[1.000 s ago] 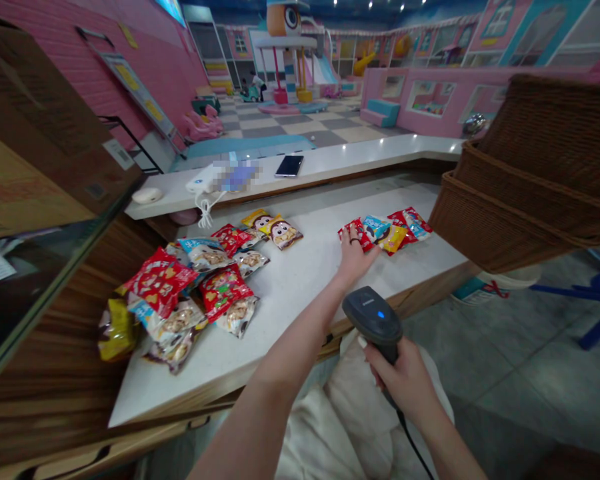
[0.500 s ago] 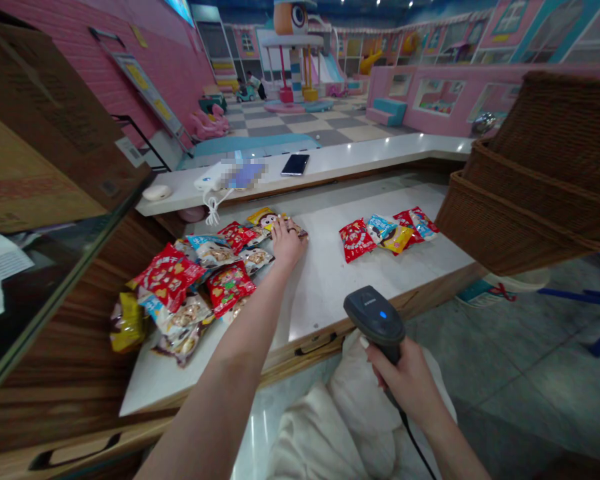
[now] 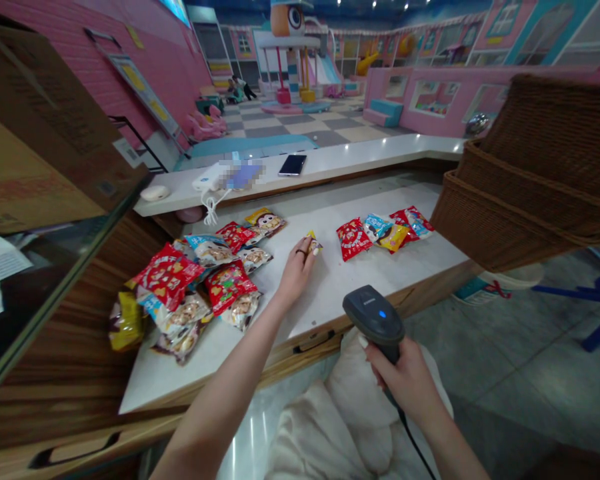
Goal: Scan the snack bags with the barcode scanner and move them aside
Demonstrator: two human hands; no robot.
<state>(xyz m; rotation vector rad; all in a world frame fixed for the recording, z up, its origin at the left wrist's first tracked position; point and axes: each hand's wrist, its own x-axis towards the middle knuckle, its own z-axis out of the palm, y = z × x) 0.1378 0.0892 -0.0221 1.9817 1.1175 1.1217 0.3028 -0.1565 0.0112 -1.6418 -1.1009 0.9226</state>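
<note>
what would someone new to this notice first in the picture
The eye likely goes first to the pile of bright snack bags on the left of the white counter, and the dark scanner with its blue light, held by the right hand at lower centre. Next might come the left hand over a yellow bag mid-counter, and the big brown wicker baskets at right.
</note>
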